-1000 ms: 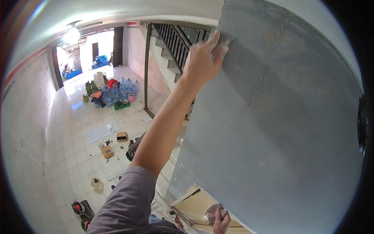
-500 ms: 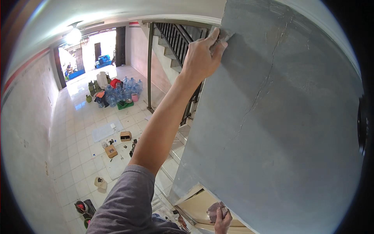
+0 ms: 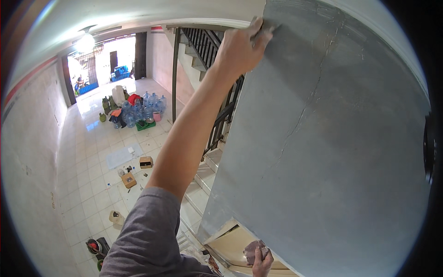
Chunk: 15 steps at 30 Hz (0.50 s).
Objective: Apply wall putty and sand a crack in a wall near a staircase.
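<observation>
Gray wall [image 3: 341, 171] fills three o'clock; left hand [image 3: 241, 50] at twelve grips a thin blade [image 3: 272, 29], which could gouge if over-tilted; right hand [image 3: 262, 265] near six clutches a smeared plate [image 3: 252, 251].

A short, greyish-purple sleeve [image 3: 143, 231] is creasing in soft folds and ending in a plain hem [image 3: 162, 190]; the left hand [image 3: 237, 51] and right hand [image 3: 262, 265] are showing bare.

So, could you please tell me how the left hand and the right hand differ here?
The left hand is raised by the upper left edge of the grey wall; the right hand is low, near the picture's bottom. The left hand holds a thin, blade-like tool, the right hand a flat, mauve-smeared piece. Both are bare.
</observation>
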Each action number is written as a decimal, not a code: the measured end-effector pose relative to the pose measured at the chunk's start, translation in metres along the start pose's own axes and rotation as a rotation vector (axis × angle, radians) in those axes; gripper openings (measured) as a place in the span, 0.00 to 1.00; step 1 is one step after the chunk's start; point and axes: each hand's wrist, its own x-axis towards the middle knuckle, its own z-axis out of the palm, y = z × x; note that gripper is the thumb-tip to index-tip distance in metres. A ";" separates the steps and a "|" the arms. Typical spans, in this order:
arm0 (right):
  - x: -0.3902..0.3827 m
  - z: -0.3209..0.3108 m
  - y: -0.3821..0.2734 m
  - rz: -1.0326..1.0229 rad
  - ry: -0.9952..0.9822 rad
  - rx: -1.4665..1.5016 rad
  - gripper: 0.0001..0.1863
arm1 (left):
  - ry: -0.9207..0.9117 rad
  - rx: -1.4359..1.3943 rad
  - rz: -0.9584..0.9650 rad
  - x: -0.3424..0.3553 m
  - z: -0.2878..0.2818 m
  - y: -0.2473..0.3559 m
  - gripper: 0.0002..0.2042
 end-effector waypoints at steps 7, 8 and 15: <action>-0.008 -0.005 0.005 0.016 -0.008 -0.013 0.16 | -0.175 -0.052 -0.177 -0.084 -0.015 0.035 0.26; -0.007 -0.006 0.010 -0.006 -0.010 -0.051 0.16 | -0.211 0.019 -0.195 -0.061 -0.017 0.039 0.26; 0.004 -0.004 0.002 -0.045 0.005 -0.081 0.15 | -0.157 0.017 -0.194 0.060 -0.006 0.013 0.29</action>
